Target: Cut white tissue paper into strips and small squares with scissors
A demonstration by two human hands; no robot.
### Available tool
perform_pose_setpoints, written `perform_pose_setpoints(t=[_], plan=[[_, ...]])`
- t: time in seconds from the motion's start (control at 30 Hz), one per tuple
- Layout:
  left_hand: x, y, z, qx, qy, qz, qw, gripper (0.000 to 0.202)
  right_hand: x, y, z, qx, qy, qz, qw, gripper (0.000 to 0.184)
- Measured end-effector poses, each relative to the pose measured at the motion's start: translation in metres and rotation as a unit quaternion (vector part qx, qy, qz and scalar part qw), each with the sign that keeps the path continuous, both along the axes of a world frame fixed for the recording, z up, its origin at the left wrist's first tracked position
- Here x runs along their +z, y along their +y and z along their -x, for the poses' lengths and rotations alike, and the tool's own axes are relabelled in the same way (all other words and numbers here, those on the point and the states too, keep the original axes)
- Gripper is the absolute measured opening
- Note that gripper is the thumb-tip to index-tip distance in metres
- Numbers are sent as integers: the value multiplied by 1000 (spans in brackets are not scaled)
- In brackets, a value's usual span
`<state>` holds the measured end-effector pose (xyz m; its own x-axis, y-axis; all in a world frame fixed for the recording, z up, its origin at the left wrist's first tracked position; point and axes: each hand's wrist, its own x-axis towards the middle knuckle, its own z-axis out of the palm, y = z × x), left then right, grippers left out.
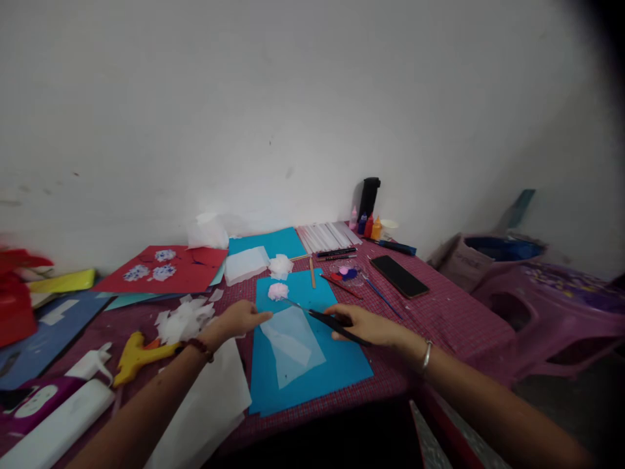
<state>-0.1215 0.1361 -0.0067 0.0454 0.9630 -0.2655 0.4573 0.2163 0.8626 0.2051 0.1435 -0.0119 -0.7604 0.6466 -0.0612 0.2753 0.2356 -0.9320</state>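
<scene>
My right hand [359,324] is closed round the dark handles of a pair of scissors [325,318], whose blades point left over the blue paper [303,394]. The blade tips lie close to a pale pink crumpled tissue flower [278,291] on that sheet. My left hand [245,319] is over the sheet's left edge, thumb stretched out and nothing visible in it. Its fingertips are near a translucent white tissue sheet [312,339] lying on the blue paper; whether they touch cannot be seen.
Left are a pile of tissue pieces [183,319], a yellow glue gun [139,358] and red paper [195,279] with painted flowers. A pencil [312,272], a paint palette [347,270], a phone [399,276] and paint bottles [376,228] lie toward the right. A pink stool [551,326] stands beside the table.
</scene>
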Motion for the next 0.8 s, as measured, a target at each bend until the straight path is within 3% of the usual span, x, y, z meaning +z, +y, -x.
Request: perform_pose_setpoints(t=[0.17, 0.3, 0.47, 0.6, 0.8], plan=[[-4, -5, -12, 18, -35, 13, 999, 28, 3, -21, 3, -35, 4, 95, 995, 54], [17, -11, -22, 31, -132, 13, 991, 24, 1, -45, 4, -46, 96, 203, 973, 54], [45, -14, -37, 43, -229, 11, 972, 31, -3, -72, 6, -12, 193, 234, 953, 51], [53, -17, -49, 61, -263, 12, 963, 29, -16, -80, 8, -42, 265, 297, 916, 50], [58, -22, -65, 82, -288, 14, 954, 31, -26, -82, 9, -18, 292, 369, 882, 57]])
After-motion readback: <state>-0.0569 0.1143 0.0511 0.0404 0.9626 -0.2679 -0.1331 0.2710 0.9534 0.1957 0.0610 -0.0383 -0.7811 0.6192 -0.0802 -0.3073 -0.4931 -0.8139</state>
